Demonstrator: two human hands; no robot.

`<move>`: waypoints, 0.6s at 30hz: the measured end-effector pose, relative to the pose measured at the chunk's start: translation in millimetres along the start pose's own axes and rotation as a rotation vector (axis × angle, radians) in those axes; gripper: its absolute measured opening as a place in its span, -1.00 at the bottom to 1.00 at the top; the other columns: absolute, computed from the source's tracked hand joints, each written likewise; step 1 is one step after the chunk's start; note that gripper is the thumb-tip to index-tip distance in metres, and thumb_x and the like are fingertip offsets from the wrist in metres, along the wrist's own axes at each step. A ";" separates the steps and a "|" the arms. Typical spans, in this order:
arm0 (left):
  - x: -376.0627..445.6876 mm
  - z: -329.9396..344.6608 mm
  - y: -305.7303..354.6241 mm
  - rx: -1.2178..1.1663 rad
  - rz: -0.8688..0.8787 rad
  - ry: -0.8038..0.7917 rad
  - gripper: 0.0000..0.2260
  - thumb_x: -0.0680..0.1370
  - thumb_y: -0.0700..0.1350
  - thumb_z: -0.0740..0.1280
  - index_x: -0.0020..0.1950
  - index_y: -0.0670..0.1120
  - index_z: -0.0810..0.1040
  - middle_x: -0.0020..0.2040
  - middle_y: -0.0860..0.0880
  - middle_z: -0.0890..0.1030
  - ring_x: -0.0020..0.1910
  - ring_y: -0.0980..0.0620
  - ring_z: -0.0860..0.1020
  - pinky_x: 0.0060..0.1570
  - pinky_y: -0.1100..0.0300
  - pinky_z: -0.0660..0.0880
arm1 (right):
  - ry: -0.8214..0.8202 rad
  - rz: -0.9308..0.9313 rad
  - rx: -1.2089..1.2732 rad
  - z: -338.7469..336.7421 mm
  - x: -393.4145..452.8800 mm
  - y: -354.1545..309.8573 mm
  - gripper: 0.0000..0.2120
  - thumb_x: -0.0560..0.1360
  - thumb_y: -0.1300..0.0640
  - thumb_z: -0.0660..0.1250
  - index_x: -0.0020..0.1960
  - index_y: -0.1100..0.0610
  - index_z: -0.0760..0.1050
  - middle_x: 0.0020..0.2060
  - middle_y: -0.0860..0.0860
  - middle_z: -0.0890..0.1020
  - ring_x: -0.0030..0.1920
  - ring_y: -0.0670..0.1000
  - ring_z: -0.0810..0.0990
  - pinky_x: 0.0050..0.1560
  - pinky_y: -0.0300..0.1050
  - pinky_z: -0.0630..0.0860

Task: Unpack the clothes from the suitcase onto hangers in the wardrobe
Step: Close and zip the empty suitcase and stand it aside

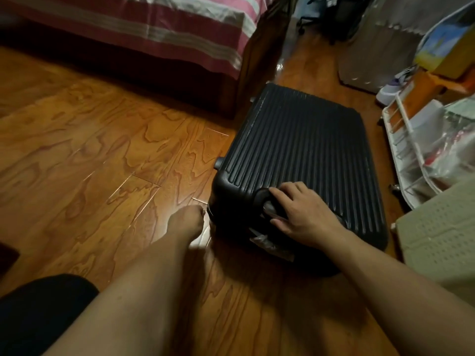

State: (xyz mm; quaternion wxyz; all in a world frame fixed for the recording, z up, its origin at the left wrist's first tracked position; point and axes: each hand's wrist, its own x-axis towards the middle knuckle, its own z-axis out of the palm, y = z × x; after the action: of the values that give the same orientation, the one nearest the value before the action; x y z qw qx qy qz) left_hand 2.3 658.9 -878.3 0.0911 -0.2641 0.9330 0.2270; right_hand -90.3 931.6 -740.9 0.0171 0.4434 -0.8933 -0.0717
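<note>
Both of your hands are down at the near end of the black ribbed suitcase (298, 150), which lies flat and closed on the wooden floor (90, 150) beside the foot corner of the bed (154, 29), a white rack (401, 140) at its far side. Your right hand (303, 214) has its grip curled round the suitcase's handle (267, 201), fingers above and thumb below. Your left hand (186, 222) reaches to the suitcase's near left corner with fingers bent under, and I cannot tell whether that grip holds anything.
</note>
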 end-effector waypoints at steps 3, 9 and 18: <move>-30.7 -0.8 10.9 0.152 0.079 0.012 -0.81 0.56 -0.15 0.19 0.04 -0.01 0.58 0.09 -0.05 0.64 0.09 -0.12 0.61 -0.06 0.11 0.47 | 0.023 -0.049 -0.162 1.1 -3.7 6.6 -0.30 0.50 -0.24 0.25 0.46 0.22 0.35 0.20 0.11 0.54 0.16 0.13 0.51 0.10 0.04 0.54; -39.8 -10.9 29.4 -0.019 -0.012 0.052 -0.78 0.58 -0.13 0.17 0.04 -0.09 0.61 0.04 -0.14 0.66 0.02 -0.19 0.61 -0.12 0.09 0.47 | 0.309 -0.206 -0.199 -8.6 22.2 3.9 -0.56 0.54 0.01 0.34 0.26 0.34 0.52 -0.06 0.18 0.61 -0.09 0.20 0.63 -0.02 0.12 0.58; -12.1 -88.9 14.5 0.148 0.107 0.022 -0.78 0.61 -0.12 0.16 0.09 0.02 0.59 0.06 -0.06 0.64 0.06 -0.14 0.60 -0.01 0.05 0.52 | 0.332 -0.063 -0.208 -58.3 55.4 -5.9 -0.75 0.46 0.02 0.46 -0.11 0.20 0.52 -0.23 0.15 0.54 -0.25 0.21 0.54 -0.23 0.07 0.42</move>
State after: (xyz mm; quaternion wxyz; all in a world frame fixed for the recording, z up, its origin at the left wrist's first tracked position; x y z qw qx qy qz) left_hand 0.4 633.4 -791.1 0.0881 -0.2091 0.9609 0.1590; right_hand -113.7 877.4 -686.0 0.2077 0.4728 -0.8516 -0.0902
